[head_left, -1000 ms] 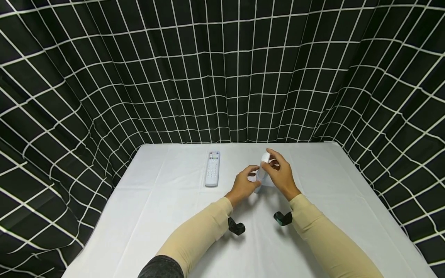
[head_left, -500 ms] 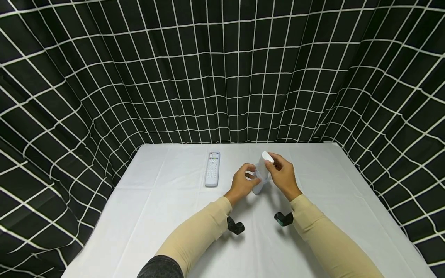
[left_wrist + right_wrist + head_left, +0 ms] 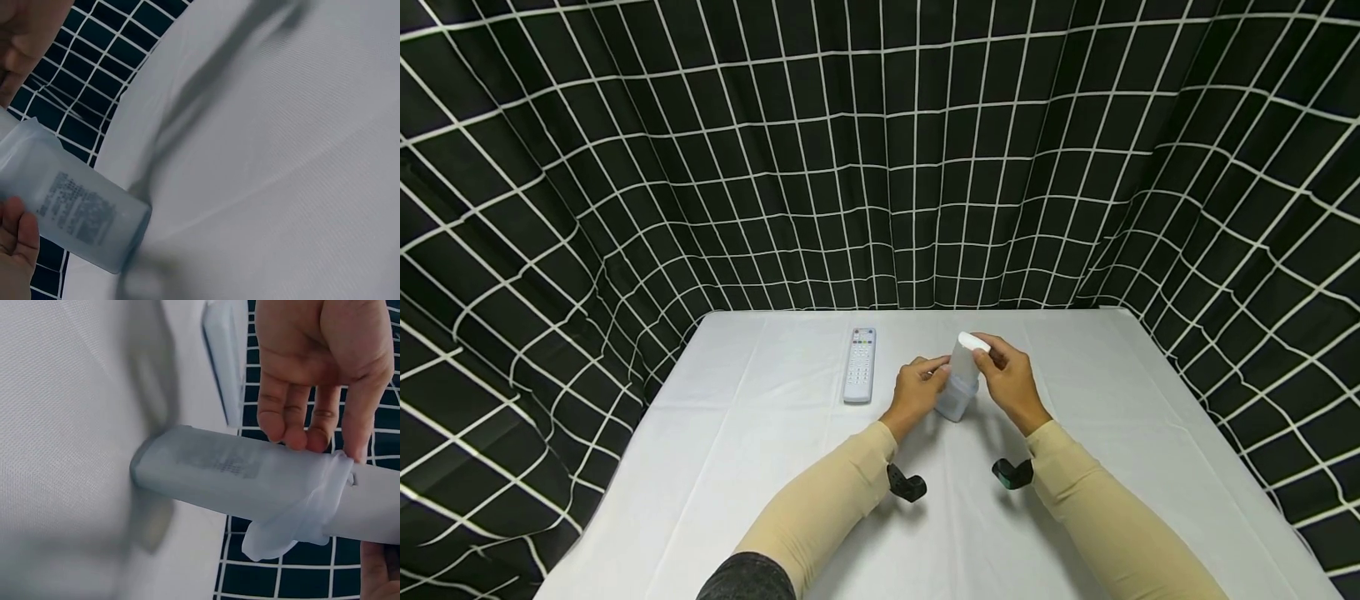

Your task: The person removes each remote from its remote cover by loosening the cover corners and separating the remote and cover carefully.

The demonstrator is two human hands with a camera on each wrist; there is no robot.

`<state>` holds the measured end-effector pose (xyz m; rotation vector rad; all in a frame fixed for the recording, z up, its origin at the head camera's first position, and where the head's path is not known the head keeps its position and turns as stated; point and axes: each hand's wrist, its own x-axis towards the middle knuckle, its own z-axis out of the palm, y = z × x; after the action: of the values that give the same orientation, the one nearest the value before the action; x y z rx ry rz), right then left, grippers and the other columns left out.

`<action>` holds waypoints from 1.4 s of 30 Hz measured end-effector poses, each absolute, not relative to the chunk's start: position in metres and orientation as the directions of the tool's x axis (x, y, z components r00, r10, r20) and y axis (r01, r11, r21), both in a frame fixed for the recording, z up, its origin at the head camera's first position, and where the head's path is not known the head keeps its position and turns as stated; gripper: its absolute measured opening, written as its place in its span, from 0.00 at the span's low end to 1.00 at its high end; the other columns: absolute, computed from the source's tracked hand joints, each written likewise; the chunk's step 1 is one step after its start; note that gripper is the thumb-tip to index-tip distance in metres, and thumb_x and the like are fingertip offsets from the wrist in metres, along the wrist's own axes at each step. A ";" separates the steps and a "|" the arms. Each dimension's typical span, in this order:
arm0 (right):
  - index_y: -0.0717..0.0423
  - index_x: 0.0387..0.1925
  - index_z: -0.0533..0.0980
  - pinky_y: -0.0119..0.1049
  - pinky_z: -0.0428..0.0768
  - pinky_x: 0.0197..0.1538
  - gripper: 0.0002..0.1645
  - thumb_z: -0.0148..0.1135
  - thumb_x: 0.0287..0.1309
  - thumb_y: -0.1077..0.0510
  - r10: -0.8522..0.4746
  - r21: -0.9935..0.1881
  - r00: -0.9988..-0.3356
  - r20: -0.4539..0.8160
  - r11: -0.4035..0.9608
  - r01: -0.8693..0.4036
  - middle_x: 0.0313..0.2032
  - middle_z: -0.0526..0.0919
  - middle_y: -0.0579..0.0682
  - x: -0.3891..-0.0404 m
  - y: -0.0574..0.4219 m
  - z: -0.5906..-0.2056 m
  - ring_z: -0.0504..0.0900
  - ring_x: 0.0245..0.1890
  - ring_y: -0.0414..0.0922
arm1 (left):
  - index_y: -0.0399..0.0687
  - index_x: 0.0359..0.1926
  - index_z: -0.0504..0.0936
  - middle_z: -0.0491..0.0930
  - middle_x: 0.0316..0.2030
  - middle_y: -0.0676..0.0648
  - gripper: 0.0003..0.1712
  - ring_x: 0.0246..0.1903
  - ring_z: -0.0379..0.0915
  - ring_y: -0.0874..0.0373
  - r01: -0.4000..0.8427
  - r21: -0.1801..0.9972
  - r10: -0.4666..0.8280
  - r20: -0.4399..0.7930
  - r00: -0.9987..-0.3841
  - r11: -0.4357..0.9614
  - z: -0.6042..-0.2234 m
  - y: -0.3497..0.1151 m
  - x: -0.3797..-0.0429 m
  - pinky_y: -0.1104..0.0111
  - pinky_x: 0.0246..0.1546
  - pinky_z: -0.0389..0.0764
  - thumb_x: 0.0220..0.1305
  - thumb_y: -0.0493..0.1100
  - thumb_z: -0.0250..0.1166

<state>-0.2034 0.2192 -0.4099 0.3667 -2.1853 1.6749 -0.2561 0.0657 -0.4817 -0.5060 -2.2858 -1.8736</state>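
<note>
A white remote control [image 3: 962, 358] stands tilted over the white table, its button side out of sight. Its lower part sits inside a translucent sleeve [image 3: 957, 401], through which a printed label shows in both wrist views. My right hand [image 3: 1011, 379] grips the bare white upper end [image 3: 375, 503] between thumb and fingers. At the sleeve's upper edge, my left hand [image 3: 916, 393] pinches the film with thumb and fingertips. A loose flap [image 3: 270, 539] of the sleeve hangs out on one side in the right wrist view. The sleeve's bottom end is right at the tabletop.
Another remote control [image 3: 859, 367] lies buttons up on the table, to the left of my hands. The white-covered table [image 3: 760, 450] ends at a black curtain [image 3: 910, 167] with a white grid. A dark wrist device [image 3: 1013, 473] juts below my right sleeve.
The remote control has turned, so its broad side faces the head camera more. My left hand has shifted slightly left and up to the sleeve's edge. The right hand has lowered slightly.
</note>
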 end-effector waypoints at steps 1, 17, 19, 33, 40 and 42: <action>0.74 0.55 0.72 0.24 0.75 0.42 0.17 0.53 0.67 0.68 0.009 -0.874 -0.903 0.429 0.254 -0.413 0.47 0.79 0.69 -0.203 0.219 -0.410 0.79 0.46 0.60 | 0.38 0.49 0.85 0.76 0.28 0.50 0.12 0.27 0.74 0.63 0.325 0.936 0.164 0.303 -0.939 0.133 -0.481 0.065 -0.257 0.71 0.31 0.79 0.66 0.37 0.62; 0.75 0.55 0.71 0.25 0.75 0.44 0.16 0.51 0.68 0.70 -0.083 -0.863 -0.901 0.426 0.261 -0.433 0.47 0.79 0.70 -0.202 0.215 -0.406 0.78 0.45 0.61 | 0.31 0.32 0.84 0.76 0.21 0.46 0.06 0.19 0.72 0.60 -0.042 0.997 0.074 -0.038 -0.997 -0.058 -0.476 0.064 -0.263 0.72 0.21 0.76 0.63 0.29 0.60; 0.75 0.55 0.71 0.25 0.75 0.43 0.17 0.51 0.68 0.70 -0.090 -0.862 -0.901 0.425 0.265 -0.433 0.46 0.79 0.70 -0.202 0.215 -0.405 0.78 0.45 0.61 | 0.32 0.31 0.84 0.75 0.20 0.46 0.07 0.18 0.70 0.60 -0.046 0.999 0.051 -0.046 -0.998 -0.008 -0.477 0.066 -0.264 0.73 0.19 0.74 0.62 0.29 0.60; 0.76 0.53 0.73 0.26 0.76 0.41 0.15 0.52 0.66 0.71 -0.118 -0.856 -0.896 0.428 0.266 -0.444 0.44 0.81 0.69 -0.201 0.209 -0.403 0.79 0.41 0.61 | 0.41 0.27 0.85 0.79 0.24 0.49 0.09 0.20 0.72 0.59 -0.181 0.943 -0.030 -0.180 -0.983 0.280 -0.500 0.064 -0.267 0.71 0.17 0.74 0.56 0.29 0.59; 0.75 0.53 0.73 0.26 0.75 0.41 0.16 0.52 0.67 0.70 -0.109 -0.861 -0.903 0.417 0.273 -0.430 0.45 0.80 0.68 -0.201 0.211 -0.405 0.79 0.42 0.58 | 0.35 0.29 0.83 0.76 0.23 0.47 0.08 0.20 0.72 0.59 -0.170 0.974 0.063 -0.181 -0.981 0.150 -0.502 0.059 -0.266 0.67 0.23 0.80 0.57 0.26 0.57; 0.75 0.54 0.72 0.26 0.76 0.42 0.16 0.52 0.67 0.70 -0.103 -0.866 -0.905 0.412 0.265 -0.424 0.45 0.80 0.68 -0.201 0.213 -0.406 0.79 0.43 0.58 | 0.34 0.31 0.82 0.75 0.21 0.47 0.08 0.20 0.71 0.59 -0.170 0.979 0.101 -0.181 -0.978 0.108 -0.502 0.057 -0.266 0.66 0.24 0.80 0.61 0.27 0.57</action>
<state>-0.2011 0.2129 -0.4061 0.4863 -2.2652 1.6850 -0.2660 0.0572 -0.5020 0.0790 -2.4800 -2.2441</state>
